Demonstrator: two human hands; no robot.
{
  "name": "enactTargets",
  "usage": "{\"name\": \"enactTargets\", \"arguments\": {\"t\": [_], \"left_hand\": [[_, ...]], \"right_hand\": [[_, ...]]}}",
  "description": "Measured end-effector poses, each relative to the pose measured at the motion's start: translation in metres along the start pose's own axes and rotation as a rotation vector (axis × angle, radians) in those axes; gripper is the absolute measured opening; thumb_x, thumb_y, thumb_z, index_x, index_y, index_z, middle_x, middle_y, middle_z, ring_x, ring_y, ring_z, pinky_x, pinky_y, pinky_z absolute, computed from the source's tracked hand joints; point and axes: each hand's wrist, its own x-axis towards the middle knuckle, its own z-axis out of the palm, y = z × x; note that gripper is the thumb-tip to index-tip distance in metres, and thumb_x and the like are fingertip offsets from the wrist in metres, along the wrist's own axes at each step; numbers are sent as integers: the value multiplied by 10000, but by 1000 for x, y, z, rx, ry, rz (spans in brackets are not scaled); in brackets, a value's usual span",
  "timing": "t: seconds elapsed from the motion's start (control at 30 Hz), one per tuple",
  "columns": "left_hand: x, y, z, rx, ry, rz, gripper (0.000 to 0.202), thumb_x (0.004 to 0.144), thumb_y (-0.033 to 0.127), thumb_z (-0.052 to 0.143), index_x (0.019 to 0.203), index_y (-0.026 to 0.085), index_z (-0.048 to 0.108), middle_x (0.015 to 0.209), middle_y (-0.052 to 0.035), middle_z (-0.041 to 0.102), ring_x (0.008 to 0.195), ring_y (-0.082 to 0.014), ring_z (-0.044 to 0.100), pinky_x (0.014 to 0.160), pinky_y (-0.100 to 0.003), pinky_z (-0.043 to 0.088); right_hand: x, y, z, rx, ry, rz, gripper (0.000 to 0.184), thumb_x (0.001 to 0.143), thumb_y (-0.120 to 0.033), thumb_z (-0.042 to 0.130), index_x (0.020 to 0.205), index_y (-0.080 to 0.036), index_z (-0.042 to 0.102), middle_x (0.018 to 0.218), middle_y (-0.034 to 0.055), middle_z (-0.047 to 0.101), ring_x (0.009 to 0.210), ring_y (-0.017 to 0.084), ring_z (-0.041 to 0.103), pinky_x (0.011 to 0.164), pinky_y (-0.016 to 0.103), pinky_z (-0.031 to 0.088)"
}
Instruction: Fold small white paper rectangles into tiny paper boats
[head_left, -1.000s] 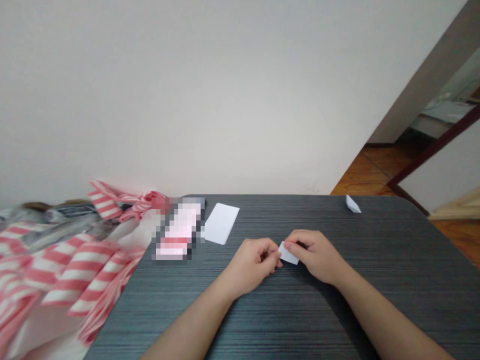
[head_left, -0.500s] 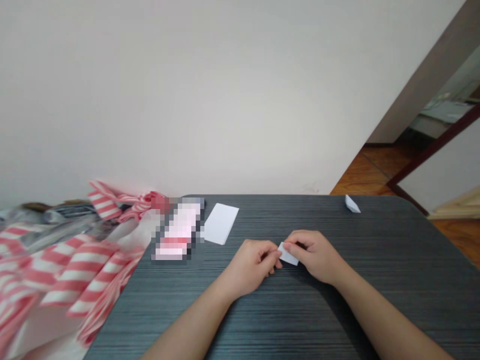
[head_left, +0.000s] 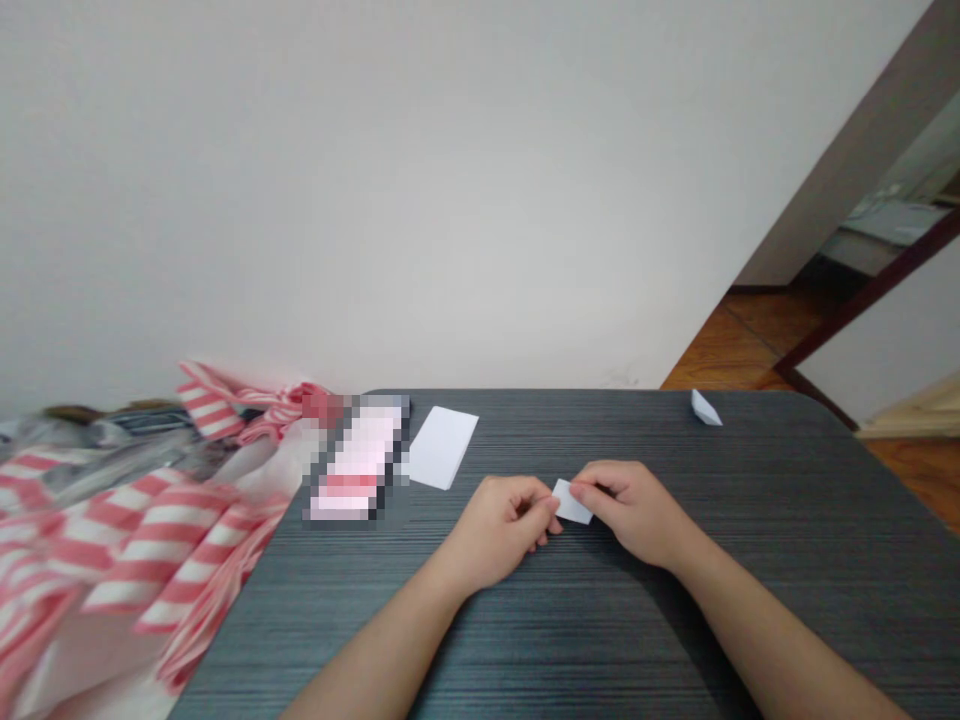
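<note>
A small white piece of folded paper [head_left: 572, 503] is held between my two hands, just above the dark table. My left hand [head_left: 506, 530] pinches its left edge between thumb and fingers. At its upper right, my right hand [head_left: 630, 510] grips it with thumb and forefinger. The fingertips hide parts of the paper's edges, and how its layers lie is too small to make out.
White paper sheets [head_left: 442, 447] lie on the dark wood-grain table [head_left: 540, 640], beside a blurred-out phone-like object [head_left: 360, 455]. A folded white paper piece [head_left: 705, 408] sits near the far right edge. Red-and-white striped cloth [head_left: 157, 540] is heaped left of the table.
The small paper has shifted slightly left and away from me, and more of it shows between the fingers. Both hands keep their pinch, with only slight finger movement.
</note>
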Motion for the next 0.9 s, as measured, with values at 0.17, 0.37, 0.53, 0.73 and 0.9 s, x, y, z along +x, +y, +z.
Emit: {"name": "enactTargets", "arguments": {"t": [0.17,0.37,0.53,0.73,0.9], "left_hand": [[0,0,0,-12,2,24,291,913,356,536,769,144,676,606,-14,632,539,-109,576,529,-200,442],[-1,5,0,-41,36,11,260,916,383,527,851,162,648,582,14,608,517,-113,579,512,-198,445],[-2,5,-1,10,38,25,255,918,352,510,791,168,632,558,21,608,509,-113,584,506,-193,430],[-2,3,-2,-35,78,14,280,925,378,497,803,162,626,565,13,614,496,-112,571,496,-195,423],[-2,4,0,-37,96,5,271,921,369,505,788,162,618,550,16,608,483,-111,565,483,-193,422]], "right_hand": [[-1,0,-1,-28,-12,-2,247,922,-203,553,713,-170,680,688,7,663,660,141,594,642,236,414],[0,-4,1,-35,-69,-15,260,927,-218,551,718,-163,696,677,6,662,644,133,594,628,228,407],[0,-6,4,-40,-93,0,261,915,-204,551,710,-157,707,656,7,662,622,133,585,608,227,401],[-2,-4,0,-9,-92,65,260,914,-232,538,726,-165,704,650,5,659,613,144,577,576,229,397],[0,-2,-1,-14,-89,89,274,908,-245,532,690,-167,678,616,-3,624,593,141,553,559,229,387]]}}
